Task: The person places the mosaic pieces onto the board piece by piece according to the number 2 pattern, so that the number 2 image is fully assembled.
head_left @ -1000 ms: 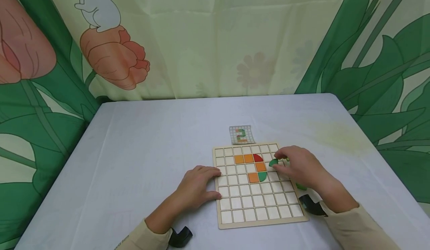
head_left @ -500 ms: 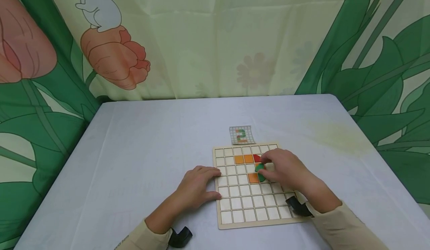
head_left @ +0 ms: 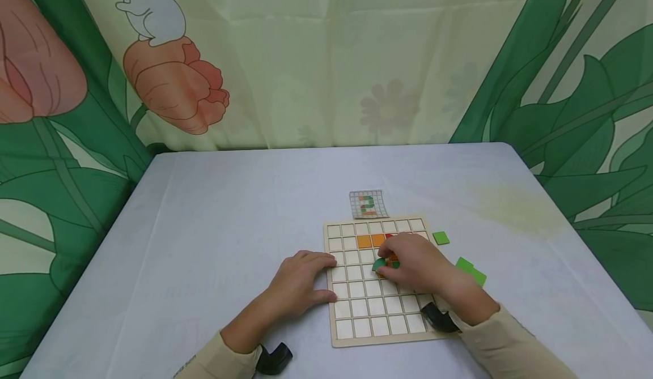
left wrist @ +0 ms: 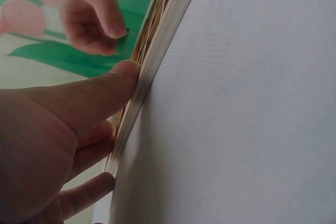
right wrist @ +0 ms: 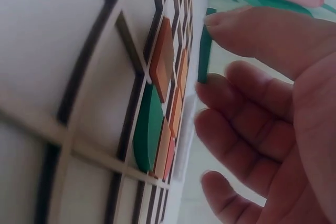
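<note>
My right hand (head_left: 420, 265) pinches a dark green quarter-circle tile (head_left: 378, 264) between thumb and fingertips, over the middle of a wooden grid board (head_left: 352, 342). In the right wrist view the held tile (right wrist: 205, 53) appears edge-on, apart from the grid. Beneath the hand, another green quarter-circle tile (right wrist: 148, 129) and an orange square tile (right wrist: 163, 59) sit in cells. Two orange tiles (head_left: 364, 241) and a partly covered red tile (head_left: 389, 235) lie in an upper row. My left hand (head_left: 298, 285) rests its thumb and fingertips against the board's left edge, fingers fairly straight.
A small printed card (head_left: 368, 204) with a coloured grid pattern lies just beyond the board. Light green square tiles lie to its right, a single tile (head_left: 441, 238) and a cluster (head_left: 470, 271) beside my right wrist. A white cloth (head_left: 229, 214) covers the table.
My right hand has carried the green quarter-circle tile leftward and nearer from the board's right side to its middle. This uncovers the light green tiles at right. The left hand stays put.
</note>
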Demonstrator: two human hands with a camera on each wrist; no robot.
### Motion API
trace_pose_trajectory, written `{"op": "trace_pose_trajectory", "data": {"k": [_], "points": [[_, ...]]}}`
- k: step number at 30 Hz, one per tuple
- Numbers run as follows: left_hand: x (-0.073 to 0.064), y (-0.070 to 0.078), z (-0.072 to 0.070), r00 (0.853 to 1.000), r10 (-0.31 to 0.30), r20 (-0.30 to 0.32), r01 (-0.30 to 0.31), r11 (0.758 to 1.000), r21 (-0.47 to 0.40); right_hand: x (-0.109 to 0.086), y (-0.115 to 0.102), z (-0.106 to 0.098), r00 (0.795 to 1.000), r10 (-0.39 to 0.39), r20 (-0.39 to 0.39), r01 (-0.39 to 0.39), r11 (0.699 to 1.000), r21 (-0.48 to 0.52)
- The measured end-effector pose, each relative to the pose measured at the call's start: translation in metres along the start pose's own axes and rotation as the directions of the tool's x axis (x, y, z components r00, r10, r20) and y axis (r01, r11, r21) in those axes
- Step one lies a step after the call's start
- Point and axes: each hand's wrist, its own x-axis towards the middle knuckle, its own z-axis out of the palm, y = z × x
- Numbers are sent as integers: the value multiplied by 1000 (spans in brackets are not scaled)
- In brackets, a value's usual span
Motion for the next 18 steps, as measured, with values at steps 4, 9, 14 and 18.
{"op": "trace_pose_trajectory", "data": {"k": [4,9,14,18], "points": [[1,0,0,1000,-12,10,12,1000,3,3,-3,2,1000,-4,21,4,1000,-11],[2,0,0,1000,-19,15,19,1000,2,5,-5,6,999,-15,30,15,1000,-25],[2,-1,0,1000,-16,12,16,1000,1,6,-7,10,999,-3,47,5,999,-38],[2,-1,1,1000,-13,11,13,1000,0,7,-8,11,999,1,52,2,999,-49]]}}
